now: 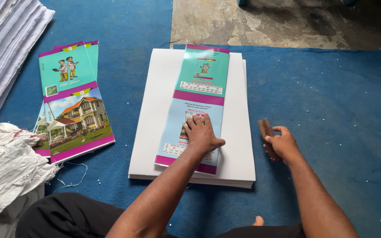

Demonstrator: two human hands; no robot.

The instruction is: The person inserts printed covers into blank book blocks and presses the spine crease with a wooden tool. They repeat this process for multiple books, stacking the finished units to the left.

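Note:
My left hand (pixel 201 134) lies flat, fingers spread, on the lower half of an opened printed cover sheet (pixel 197 94) in teal, light blue and magenta. That sheet rests on a thick stack of white paper (pixel 237 145) on a blue mat. My right hand (pixel 282 143) hovers just right of the stack, low over the mat, fingers curled around a small brown wooden block (pixel 266 130).
A pile of similar printed covers (pixel 73 103) showing cartoon figures and a house lies to the left. White woven sacks (pixel 5 167) sit at the lower left, a stack of white sheets (pixel 5 39) at the top left. Bare concrete floor (pixel 283 22) lies beyond the blue mat (pixel 345 110).

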